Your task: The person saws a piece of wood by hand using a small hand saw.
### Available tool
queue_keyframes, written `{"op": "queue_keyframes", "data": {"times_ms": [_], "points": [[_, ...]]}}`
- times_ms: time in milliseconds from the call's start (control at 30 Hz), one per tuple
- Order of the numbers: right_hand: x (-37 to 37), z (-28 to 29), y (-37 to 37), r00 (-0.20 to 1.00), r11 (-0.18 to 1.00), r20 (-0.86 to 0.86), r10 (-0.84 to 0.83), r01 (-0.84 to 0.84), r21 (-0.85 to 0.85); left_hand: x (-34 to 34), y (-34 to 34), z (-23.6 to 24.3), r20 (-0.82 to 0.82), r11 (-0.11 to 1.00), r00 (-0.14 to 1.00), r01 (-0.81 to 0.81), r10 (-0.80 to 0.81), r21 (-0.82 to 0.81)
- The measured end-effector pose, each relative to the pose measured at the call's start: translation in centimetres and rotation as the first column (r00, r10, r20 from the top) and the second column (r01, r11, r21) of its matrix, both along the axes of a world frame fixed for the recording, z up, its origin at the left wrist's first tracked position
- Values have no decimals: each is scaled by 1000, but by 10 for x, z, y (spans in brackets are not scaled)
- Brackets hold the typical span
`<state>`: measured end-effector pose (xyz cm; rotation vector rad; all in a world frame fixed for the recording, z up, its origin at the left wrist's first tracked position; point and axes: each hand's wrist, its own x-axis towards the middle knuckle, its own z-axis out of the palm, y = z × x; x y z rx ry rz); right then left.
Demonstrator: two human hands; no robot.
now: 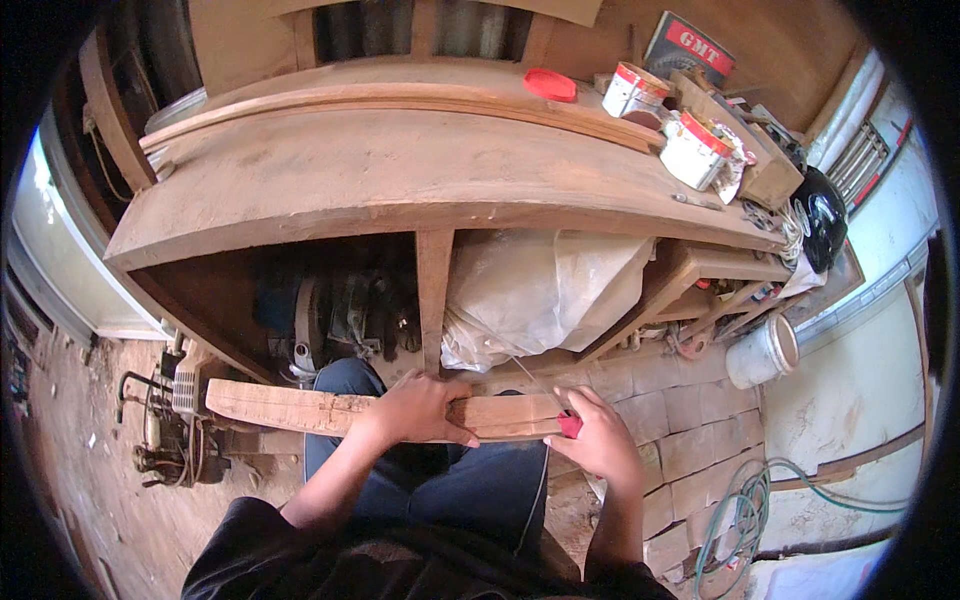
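Observation:
A length of pale reddish wood (280, 404) lies crosswise over my knees, with a dark crack or mark along its face. My left hand (420, 408) grips it near its middle, fingers wrapped over the top and thumb along the front. At its right end, my right hand (598, 440) is closed on a small red object (568, 423), with a thin line, perhaps a shaft, rising from it toward the upper left; I cannot tell exactly what it is.
Ahead stands a dusty wooden bench (300, 180) holding tubs (695, 155), a red lid (550, 85) and long slats, with cluttered shelves and plastic sheeting (540, 290) below. A machine (170, 430) sits left; a bucket (760, 350) and coiled green hose (740, 510) lie right.

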<state>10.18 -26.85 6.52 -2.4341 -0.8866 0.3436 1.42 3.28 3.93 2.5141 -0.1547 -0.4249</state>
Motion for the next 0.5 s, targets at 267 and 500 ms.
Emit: {"op": "queue_keyframes", "data": {"times_ms": [267, 500], "points": [[-11, 1, 0, 994, 995, 16, -104, 104, -11, -90, -8, 17, 607, 990, 782, -100, 139, -97], [-16, 4, 1, 993, 993, -37, -111, 112, 30, -250, 21, -30, -131, 932, 923, -355, 363, 78]]}}
